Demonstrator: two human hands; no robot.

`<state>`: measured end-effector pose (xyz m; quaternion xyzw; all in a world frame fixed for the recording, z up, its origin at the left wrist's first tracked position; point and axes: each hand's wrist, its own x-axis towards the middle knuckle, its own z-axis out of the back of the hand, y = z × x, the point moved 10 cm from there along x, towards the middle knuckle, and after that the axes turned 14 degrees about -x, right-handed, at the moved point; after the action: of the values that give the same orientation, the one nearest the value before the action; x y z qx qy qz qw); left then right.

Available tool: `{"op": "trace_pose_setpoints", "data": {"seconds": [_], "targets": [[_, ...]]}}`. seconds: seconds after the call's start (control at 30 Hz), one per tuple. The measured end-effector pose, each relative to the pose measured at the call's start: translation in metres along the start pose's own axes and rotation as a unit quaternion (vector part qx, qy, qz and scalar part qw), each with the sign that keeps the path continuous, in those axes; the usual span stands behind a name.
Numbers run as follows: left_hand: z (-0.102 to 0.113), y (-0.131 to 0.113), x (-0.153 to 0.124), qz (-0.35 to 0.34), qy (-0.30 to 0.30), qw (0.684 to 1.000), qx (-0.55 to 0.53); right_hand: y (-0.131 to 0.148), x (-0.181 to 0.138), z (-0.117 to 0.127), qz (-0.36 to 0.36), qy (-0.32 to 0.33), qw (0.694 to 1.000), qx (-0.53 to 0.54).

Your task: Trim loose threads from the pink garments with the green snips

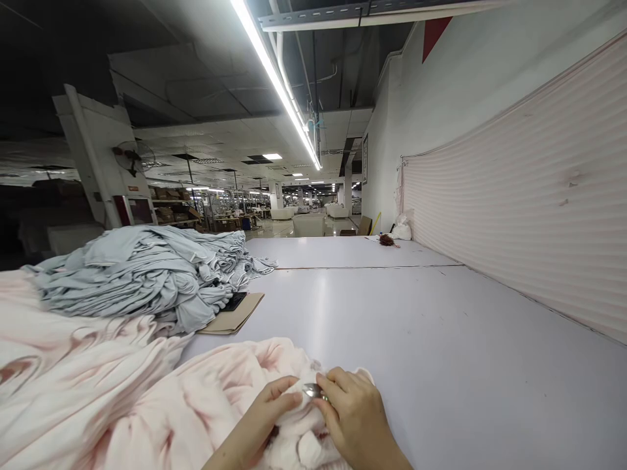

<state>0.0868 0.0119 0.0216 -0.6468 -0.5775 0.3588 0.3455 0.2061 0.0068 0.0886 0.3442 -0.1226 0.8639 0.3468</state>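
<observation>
Well, my right hand (353,418) clenches a small, shiny silver metal tool (312,390), its long axis lying nearly level and its narrower end pointing left, toward my left hand (273,408). That hand pinches a fold of soft, crumpled pale pink fabric (210,398), and the tool sits right against the fabric. Its exact kind is too hidden to tell.

Left hand (267,411), right hand (355,418), nearly touching
</observation>
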Motion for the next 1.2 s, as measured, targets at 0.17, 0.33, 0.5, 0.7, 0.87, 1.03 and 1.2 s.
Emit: {"op": "trace_pose_setpoints", "data": {"seconds": [0.17,0.33,0.5,0.7,0.87,1.03,1.2], "targets": [[0.003,0.001,0.002,0.002,-0.006,1.0,0.023,-0.02,-0.001,-0.013,-0.068,0.031,0.989,0.125],[0.003,-0.004,0.0,-0.018,-0.015,0.996,0.086,-0.063,-0.004,-0.049,-0.184,0.086,0.935,0.29],[0.002,-0.027,-0.007,-0.119,-0.049,0.955,0.268,-0.067,-0.008,-0.089,-0.192,0.231,0.861,0.411],[0.034,-0.05,-0.018,-0.22,-0.199,0.916,0.27,-0.057,-0.018,-0.057,-0.186,0.071,0.938,0.283],[0.029,-0.014,-0.008,-0.08,-0.143,0.984,-0.068,-0.02,-0.025,-0.033,-0.108,0.025,0.978,0.176],[0.01,-0.013,-0.014,-0.076,-0.119,0.98,-0.143,-0.021,-0.013,-0.013,-0.129,0.0,0.969,0.211],[0.015,-0.011,-0.016,-0.074,-0.136,0.976,-0.156,-0.015,-0.002,-0.012,-0.117,-0.028,0.966,0.23]]}}
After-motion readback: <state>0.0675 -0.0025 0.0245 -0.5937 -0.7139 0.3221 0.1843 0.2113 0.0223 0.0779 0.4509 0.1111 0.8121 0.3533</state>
